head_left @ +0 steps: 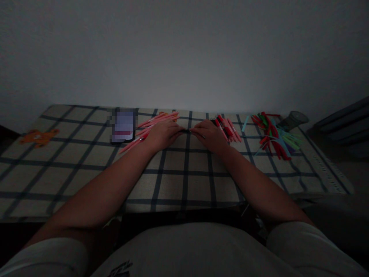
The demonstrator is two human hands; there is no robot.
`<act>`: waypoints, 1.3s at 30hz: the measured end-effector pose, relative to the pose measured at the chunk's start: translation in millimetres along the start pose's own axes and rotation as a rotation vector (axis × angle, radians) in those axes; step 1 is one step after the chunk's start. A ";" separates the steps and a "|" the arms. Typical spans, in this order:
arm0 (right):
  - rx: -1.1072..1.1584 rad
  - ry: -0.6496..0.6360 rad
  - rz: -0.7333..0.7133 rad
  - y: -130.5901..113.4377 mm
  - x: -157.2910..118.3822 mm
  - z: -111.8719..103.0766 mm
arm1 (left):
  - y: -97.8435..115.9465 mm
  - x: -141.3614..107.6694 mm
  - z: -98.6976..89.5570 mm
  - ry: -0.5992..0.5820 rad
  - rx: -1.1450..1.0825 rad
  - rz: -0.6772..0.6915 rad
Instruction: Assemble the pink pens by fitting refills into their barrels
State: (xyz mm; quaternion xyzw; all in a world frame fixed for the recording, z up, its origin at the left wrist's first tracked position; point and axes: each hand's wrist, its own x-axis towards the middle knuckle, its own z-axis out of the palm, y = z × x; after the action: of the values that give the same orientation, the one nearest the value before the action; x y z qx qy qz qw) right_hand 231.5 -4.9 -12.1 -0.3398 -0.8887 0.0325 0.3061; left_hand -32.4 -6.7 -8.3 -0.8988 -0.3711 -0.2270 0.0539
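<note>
Over the middle of the checked tablecloth (173, 184), my left hand (162, 134) and my right hand (211, 135) face each other with fingertips pinched. Between them they hold a thin dark stick-like piece (186, 130), level and short; its exact kind is too dim to tell. Beside and partly beneath my left hand lie several long pink sticks (132, 144), like pen barrels, with a red piece among them. Next to my right hand is a row of pink, red and black pen-like pieces (230, 130), partly hidden by that hand.
A phone-like device (123, 127) lies left of the pink sticks. Farther left is an orange bear-shaped piece (39, 137). At the right are a pile of red, green and blue strips (275, 138), a loose light-blue strip (245, 124) and a tipped clear cup (295, 118). A wall (184, 57) stands behind.
</note>
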 end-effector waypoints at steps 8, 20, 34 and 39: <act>-0.005 0.013 -0.016 2.7 -2.9 4.9 | 0.8 0.2 1.7 -0.075 0.041 0.014; 0.019 0.067 -0.042 5.1 -5.1 9.8 | 0.5 0.4 4.4 -0.140 -0.044 -0.019; -0.038 -0.041 0.037 2.2 -1.8 13.2 | -3.4 -1.2 12.6 -0.026 0.006 0.034; -0.088 -0.096 0.045 0.5 -1.4 13.8 | -2.0 -0.7 10.5 -0.030 0.007 0.040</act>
State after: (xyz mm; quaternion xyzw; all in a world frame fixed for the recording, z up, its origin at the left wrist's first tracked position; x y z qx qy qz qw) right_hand 224.8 -3.3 -24.1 -0.3711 -0.8949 0.0163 0.2473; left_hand -30.3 -2.9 -18.1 -0.9092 -0.3546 -0.2111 0.0560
